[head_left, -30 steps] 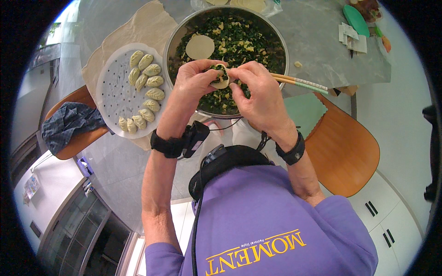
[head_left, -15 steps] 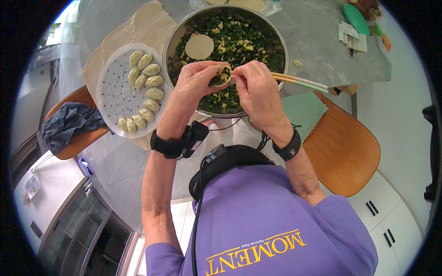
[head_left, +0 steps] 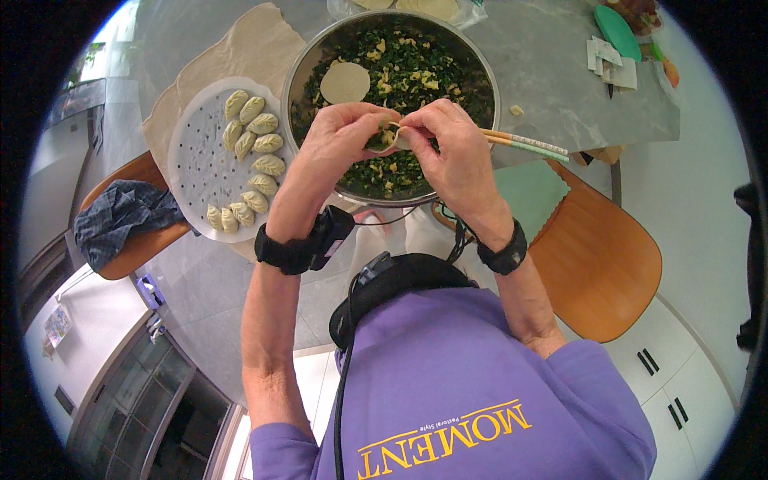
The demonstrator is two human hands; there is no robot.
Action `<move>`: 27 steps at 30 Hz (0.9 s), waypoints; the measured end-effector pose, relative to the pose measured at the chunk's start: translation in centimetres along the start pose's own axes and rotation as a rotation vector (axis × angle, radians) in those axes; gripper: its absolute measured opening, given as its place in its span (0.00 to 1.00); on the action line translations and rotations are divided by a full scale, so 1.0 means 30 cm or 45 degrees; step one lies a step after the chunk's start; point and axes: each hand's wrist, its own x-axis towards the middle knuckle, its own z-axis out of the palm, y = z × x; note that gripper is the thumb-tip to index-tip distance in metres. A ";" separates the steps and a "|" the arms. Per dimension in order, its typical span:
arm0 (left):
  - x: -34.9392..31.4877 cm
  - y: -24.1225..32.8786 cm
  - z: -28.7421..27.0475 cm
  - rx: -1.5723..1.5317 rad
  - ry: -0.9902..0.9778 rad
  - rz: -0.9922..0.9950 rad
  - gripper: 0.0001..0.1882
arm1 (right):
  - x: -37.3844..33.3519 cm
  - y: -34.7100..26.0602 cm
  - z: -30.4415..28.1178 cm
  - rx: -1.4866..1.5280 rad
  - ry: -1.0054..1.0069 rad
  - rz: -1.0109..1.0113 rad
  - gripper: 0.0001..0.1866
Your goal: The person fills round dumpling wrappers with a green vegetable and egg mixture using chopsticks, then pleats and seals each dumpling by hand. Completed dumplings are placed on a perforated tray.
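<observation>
Over the near side of a steel bowl (head_left: pixel 494 96) of chopped greens and yellow bits, a part-folded dumpling (head_left: pixel 384 144) with filling showing sits between my hands. My left hand (head_left: pixel 344 140) cups it, thumb and fingers closed round its left side. My right hand (head_left: pixel 448 148) pinches its right edge. A pair of chopsticks (head_left: pixel 528 146) pokes out to the right beyond my right hand; whether that hand grips them is hidden. On the filling lies a round flat wrapper (head_left: pixel 346 83). Several pleated dumplings (head_left: pixel 269 164) rest on a round perforated white liner (head_left: pixel 200 152) at left.
Beige cloth (head_left: pixel 240 48) lies under the liner on the grey table (head_left: pixel 552 72). More wrappers (head_left: pixel 428 8) sit in plastic beyond the bowl. At far right are small packets (head_left: pixel 608 60) and a green lid (head_left: pixel 616 34). Chairs stand left and right, the left one holding dark cloth (head_left: pixel 124 220).
My right fingers have shifted slightly left along the dumpling's edge, and its opening looks narrower. The outer ends of the chopsticks have dipped a little.
</observation>
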 end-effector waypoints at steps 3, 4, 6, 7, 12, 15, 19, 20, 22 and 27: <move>-0.006 0.002 -0.005 -0.222 -0.035 0.026 0.17 | -0.009 0.003 -0.001 0.043 0.016 0.069 0.06; -0.008 0.003 -0.009 -0.269 -0.026 0.022 0.17 | -0.012 0.002 -0.001 0.091 0.002 0.116 0.06; -0.015 0.004 -0.012 -0.301 -0.029 0.028 0.16 | -0.017 -0.001 -0.003 0.211 -0.014 0.218 0.05; -0.021 0.004 -0.013 -0.310 -0.010 0.009 0.16 | -0.019 -0.004 -0.006 0.203 -0.013 0.222 0.05; -0.041 -0.003 -0.002 -0.063 0.091 0.120 0.12 | -0.021 -0.018 -0.022 0.185 0.004 0.187 0.04; -0.032 -0.022 -0.002 -0.011 0.108 0.189 0.12 | -0.023 -0.023 -0.028 0.158 0.023 0.128 0.04; -0.007 -0.054 -0.017 0.284 0.159 0.267 0.13 | -0.026 -0.016 -0.031 0.058 0.080 0.092 0.04; -0.007 -0.065 -0.016 0.404 0.185 0.361 0.13 | -0.028 -0.012 -0.033 0.055 0.088 0.105 0.05; -0.011 -0.083 -0.008 0.677 0.286 0.463 0.14 | -0.032 -0.004 -0.037 0.050 0.097 0.113 0.05; -0.012 -0.091 -0.004 0.836 0.303 0.478 0.13 | -0.039 0.009 -0.040 0.064 0.123 0.096 0.05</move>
